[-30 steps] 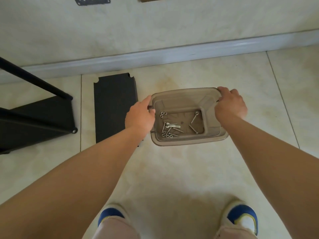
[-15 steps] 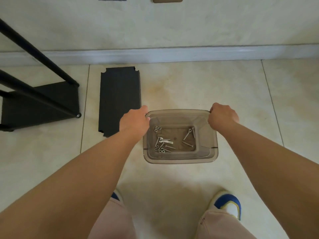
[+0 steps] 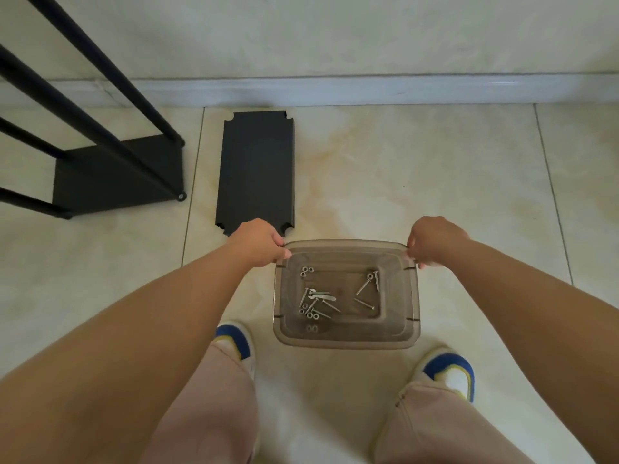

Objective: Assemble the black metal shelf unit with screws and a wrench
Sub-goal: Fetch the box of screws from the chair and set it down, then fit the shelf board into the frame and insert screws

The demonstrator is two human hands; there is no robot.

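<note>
I hold a translucent brown plastic box (image 3: 414,296) over the tiled floor, between my feet. My left hand (image 3: 259,244) grips its far left corner and my right hand (image 3: 432,241) grips its far right corner. Inside the box lie several silver screws (image 3: 366,286), small nuts (image 3: 306,271) and a flat silver wrench (image 3: 322,296). A loose black shelf panel (image 3: 256,172) with notched corners lies flat on the floor beyond my left hand. The partly built black shelf frame (image 3: 110,172) stands at the left, its thin poles running up out of view.
A pale baseboard (image 3: 368,88) and wall run across the back. My two blue, white and yellow shoes (image 3: 449,373) stand on either side of the box's near edge. Bare tile floor stretches to the right of the panel.
The box has come toward me and down, from beside the black panel to between my feet. Both hands kept their grip on its rim. The view has tilted, showing more of the frame.
</note>
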